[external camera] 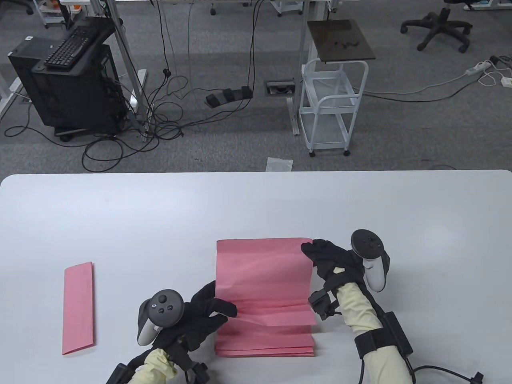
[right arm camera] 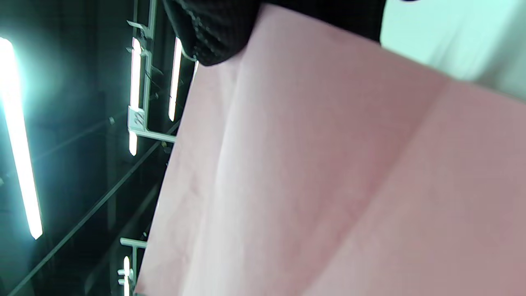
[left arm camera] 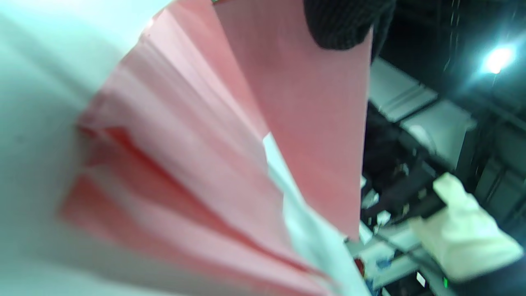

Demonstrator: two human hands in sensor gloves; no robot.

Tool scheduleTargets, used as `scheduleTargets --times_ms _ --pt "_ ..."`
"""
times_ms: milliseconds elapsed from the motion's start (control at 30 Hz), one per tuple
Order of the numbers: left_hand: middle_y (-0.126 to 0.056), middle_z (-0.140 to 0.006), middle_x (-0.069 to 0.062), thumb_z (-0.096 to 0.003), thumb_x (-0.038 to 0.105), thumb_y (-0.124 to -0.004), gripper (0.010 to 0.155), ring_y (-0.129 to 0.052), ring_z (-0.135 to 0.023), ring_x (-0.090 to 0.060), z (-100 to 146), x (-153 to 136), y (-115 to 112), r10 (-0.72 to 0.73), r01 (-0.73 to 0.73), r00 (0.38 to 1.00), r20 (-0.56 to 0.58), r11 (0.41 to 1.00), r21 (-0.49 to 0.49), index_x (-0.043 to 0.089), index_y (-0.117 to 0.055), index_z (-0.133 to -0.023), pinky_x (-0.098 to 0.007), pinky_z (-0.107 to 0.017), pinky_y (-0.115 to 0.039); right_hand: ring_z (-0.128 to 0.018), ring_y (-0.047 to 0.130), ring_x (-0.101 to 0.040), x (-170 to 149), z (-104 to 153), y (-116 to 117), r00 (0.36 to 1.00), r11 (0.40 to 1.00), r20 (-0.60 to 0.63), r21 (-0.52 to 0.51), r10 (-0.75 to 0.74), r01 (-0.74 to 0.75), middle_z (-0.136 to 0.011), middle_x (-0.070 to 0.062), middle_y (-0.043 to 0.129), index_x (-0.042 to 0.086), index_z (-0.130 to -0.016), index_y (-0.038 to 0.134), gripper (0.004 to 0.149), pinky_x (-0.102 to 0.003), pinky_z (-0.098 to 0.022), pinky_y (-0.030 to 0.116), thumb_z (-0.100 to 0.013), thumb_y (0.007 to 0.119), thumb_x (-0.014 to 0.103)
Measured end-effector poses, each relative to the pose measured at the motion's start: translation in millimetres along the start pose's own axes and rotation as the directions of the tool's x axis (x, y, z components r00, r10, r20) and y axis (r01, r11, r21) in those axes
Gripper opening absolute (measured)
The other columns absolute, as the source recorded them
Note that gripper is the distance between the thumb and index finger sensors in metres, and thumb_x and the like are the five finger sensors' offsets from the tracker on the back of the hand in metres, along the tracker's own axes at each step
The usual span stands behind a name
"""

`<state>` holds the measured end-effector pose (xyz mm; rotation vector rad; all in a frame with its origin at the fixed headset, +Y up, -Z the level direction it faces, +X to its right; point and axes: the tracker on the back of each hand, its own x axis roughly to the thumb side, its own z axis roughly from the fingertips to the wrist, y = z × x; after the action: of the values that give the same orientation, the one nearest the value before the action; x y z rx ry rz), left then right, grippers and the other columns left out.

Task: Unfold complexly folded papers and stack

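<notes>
Both hands are on one pink sheet (external camera: 264, 280). The left hand (external camera: 208, 310) pinches its left edge low down, and the right hand (external camera: 330, 260) pinches its upper right corner, raising the far part off the tabletop (external camera: 256, 204). The sheet's near end lies on a stack of flat pink papers (external camera: 264, 350). Well left of the sheet lies one folded pink strip (external camera: 78, 308), flat on the tabletop.

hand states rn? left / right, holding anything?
Left hand: pinching the left edge of the pink sheet.
Right hand: gripping the same sheet's top right corner, lifted over the pink stack.
</notes>
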<state>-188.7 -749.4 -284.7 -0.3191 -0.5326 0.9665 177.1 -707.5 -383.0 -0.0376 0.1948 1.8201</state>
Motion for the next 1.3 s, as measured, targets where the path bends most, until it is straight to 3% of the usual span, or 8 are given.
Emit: scheduleTargets --times_ms 233,367,600,833,967,1033,1100,1300 --pt "-0.019 -0.117 -0.025 -0.0550 0.028 -0.075 0.033 -0.013 -0.103 -0.054 2 -6 -2 0.018 -0.021 0.998 -0.068 0.998 -0.053 0.031 -0.082 -0.087 -0.065 -0.073 -0.018 -0.069 0.088 -0.030 9 -3 -3 0.999 0.997 0.035 -0.079 -0.002 0.005 -0.057 -0.005 0.094 0.008 -0.074 0.086 0.038 -0.061 -0.073 0.043 -0.050 0.075 0.034" --pt "-0.080 -0.102 -0.015 -0.0542 0.027 -0.074 0.034 -0.075 -0.096 -0.044 2 -10 1 0.018 -0.019 0.998 -0.066 1.000 -0.024 0.029 -0.080 -0.088 -0.062 -0.073 -0.055 -0.069 0.089 -0.030 9 -4 -5 1.000 0.995 0.022 -0.095 0.000 0.002 -0.057 -0.004 0.094 0.008 -0.075 0.086 0.038 -0.061 -0.073 0.043 -0.050 0.074 0.035" --pt "-0.085 -0.095 -0.009 -0.0537 0.038 -0.074 0.037 -0.081 -0.092 -0.038 3 -13 -2 0.138 -0.128 0.986 -0.091 0.985 0.114 0.020 -0.082 -0.085 -0.060 -0.075 -0.051 -0.069 0.088 -0.031 2 -6 -3 1.000 0.997 -0.004 -0.070 -0.029 0.028 -0.057 -0.005 0.094 0.008 -0.075 0.086 0.038 -0.061 -0.073 0.043 -0.050 0.074 0.034" --pt "-0.085 -0.087 0.000 -0.0513 0.023 -0.078 0.085 -0.086 -0.089 -0.030 2 -14 -6 0.061 -0.047 0.986 -0.158 0.995 0.092 0.040 -0.017 -0.107 -0.055 -0.079 -0.044 -0.068 0.088 -0.031 4 -8 1 1.000 0.998 -0.001 -0.060 -0.024 0.024 -0.057 -0.005 0.094 0.008 -0.075 0.086 0.038 -0.061 -0.073 0.043 -0.050 0.074 0.034" --pt "-0.091 -0.084 0.002 -0.0505 0.028 -0.081 0.058 -0.091 -0.087 -0.027 3 -14 -4 -0.050 0.065 0.988 -0.149 0.993 0.096 0.034 -0.058 -0.104 -0.053 -0.079 -0.045 -0.068 0.088 -0.031 4 -9 3 1.000 0.998 0.001 -0.057 0.004 -0.004 -0.057 -0.005 0.094 0.008 -0.075 0.086 0.038 -0.061 -0.073 0.043 -0.050 0.074 0.034" --pt "-0.087 -0.091 -0.001 -0.0525 0.031 -0.077 0.036 -0.082 -0.095 -0.033 5 -12 -6 -0.102 0.119 0.985 -0.137 0.984 0.130 0.032 -0.080 -0.089 -0.055 -0.079 -0.042 -0.068 0.089 -0.031 3 -9 4 1.000 0.998 -0.006 -0.060 0.027 -0.028 -0.057 -0.005 0.094 0.008 -0.075 0.086 0.038 -0.061 -0.073 0.043 -0.050 0.074 0.034" --pt "-0.033 -0.119 -0.021 -0.0542 0.036 -0.075 0.038 -0.027 -0.106 -0.054 5 -9 -10 -0.117 0.130 0.985 -0.123 0.987 0.097 0.031 -0.080 -0.091 -0.066 -0.074 -0.019 -0.068 0.089 -0.031 1 -11 4 0.999 0.997 -0.019 -0.065 0.031 -0.032 -0.057 -0.005 0.094 0.008 -0.075 0.086 0.038 -0.061 -0.073 0.043 -0.050 0.074 0.034" --pt "0.005 -0.116 0.002 -0.0553 0.037 -0.072 0.039 0.011 -0.102 -0.040 3 -1 -9 -0.323 0.323 0.946 -0.019 0.943 0.074 0.034 -0.077 -0.094 -0.059 -0.073 -0.004 -0.068 0.089 -0.031 -8 -19 8 0.996 0.995 -0.069 -0.076 0.053 -0.058 -0.057 -0.005 0.094 0.008 -0.075 0.086 0.038 -0.061 -0.073 0.043 -0.050 0.074 0.034"
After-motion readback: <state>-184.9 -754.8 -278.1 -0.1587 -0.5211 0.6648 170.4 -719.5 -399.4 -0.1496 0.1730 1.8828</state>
